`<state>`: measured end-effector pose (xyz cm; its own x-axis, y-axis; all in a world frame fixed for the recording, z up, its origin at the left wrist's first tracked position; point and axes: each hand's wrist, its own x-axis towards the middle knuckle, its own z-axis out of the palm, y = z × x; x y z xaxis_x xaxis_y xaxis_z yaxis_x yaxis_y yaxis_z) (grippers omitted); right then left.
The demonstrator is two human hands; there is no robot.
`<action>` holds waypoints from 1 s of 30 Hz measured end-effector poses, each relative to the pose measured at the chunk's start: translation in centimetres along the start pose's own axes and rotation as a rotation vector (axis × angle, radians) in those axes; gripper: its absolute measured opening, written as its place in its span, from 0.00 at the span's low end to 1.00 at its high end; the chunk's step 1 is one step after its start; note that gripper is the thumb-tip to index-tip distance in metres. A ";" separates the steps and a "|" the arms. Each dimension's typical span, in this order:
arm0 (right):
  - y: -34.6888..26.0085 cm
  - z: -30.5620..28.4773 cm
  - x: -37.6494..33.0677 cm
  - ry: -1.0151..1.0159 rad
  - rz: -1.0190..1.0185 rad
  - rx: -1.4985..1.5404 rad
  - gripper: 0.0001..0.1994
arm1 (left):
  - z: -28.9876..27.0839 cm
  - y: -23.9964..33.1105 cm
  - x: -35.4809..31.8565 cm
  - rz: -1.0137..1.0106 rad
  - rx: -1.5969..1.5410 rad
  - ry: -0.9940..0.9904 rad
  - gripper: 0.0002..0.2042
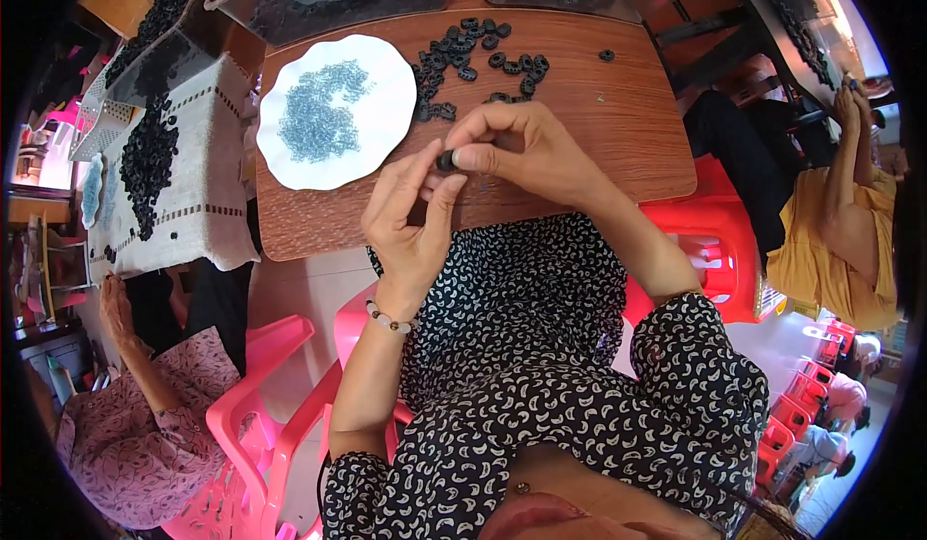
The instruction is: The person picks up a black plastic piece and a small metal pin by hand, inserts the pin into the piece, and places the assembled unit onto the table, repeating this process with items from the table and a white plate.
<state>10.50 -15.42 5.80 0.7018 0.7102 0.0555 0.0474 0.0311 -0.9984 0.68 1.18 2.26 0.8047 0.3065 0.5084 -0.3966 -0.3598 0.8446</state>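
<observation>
Over the near part of the wooden table point(618, 125), my left hand point(407, 213) and my right hand point(541, 158) meet. A small black plastic part point(446, 161) is pinched between the fingertips of both; the fingers hide much of it. Just left of them lies a white plate point(388, 129) with a wavy rim. Many tiny clear bluish pieces point(319, 120) are spread on the plate. Beyond my hands, a loose group of small black oval parts point(468, 52) lies on the table, and one single black part point(606, 55) sits apart at the right.
Two clear bins point(338, 4) of black parts stand at the table's far edge. At left, a cloth-covered table point(212, 144) holds a heap of black parts point(150, 163), with a person in a pink patterned top beside it. Another person in yellow sits at right near a red stool point(690, 226).
</observation>
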 end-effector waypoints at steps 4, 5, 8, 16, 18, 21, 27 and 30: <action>0.4 1.5 -1.1 0.125 -0.050 -0.041 0.09 | 0.1 0.0 0.1 -0.008 -0.036 -0.019 0.17; 0.5 1.7 -1.3 0.170 -0.078 -0.059 0.08 | 0.4 0.2 0.3 -0.058 -0.116 -0.028 0.16; -0.6 2.1 -1.4 0.249 -0.051 -0.086 0.06 | 0.6 0.8 0.4 -0.350 -0.201 -0.058 0.14; 0.9 2.9 -0.1 0.397 -0.695 -0.604 0.08 | 0.0 0.7 -0.1 -0.450 -0.457 0.005 0.20; 0.9 2.7 -0.3 0.388 -0.706 -0.640 0.09 | -0.2 0.5 0.0 -0.462 -0.445 -0.033 0.19; 1.2 2.7 -0.6 0.393 -0.687 -0.670 0.08 | 0.4 -0.4 0.0 -0.448 -0.404 -0.016 0.18; 1.1 3.4 -0.6 0.370 -0.680 -0.679 0.07 | 0.1 -2.0 -0.6 -0.432 -0.288 0.042 0.18; 1.3 4.1 -0.2 0.367 -0.652 -0.670 0.08 | -0.8 -1.7 -0.8 -0.458 -0.309 0.028 0.18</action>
<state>7.51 -12.58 4.44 0.5669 0.4312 0.7019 0.8115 -0.1458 -0.5659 0.35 2.20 0.55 0.9149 0.3961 0.0778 -0.1230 0.0901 0.9883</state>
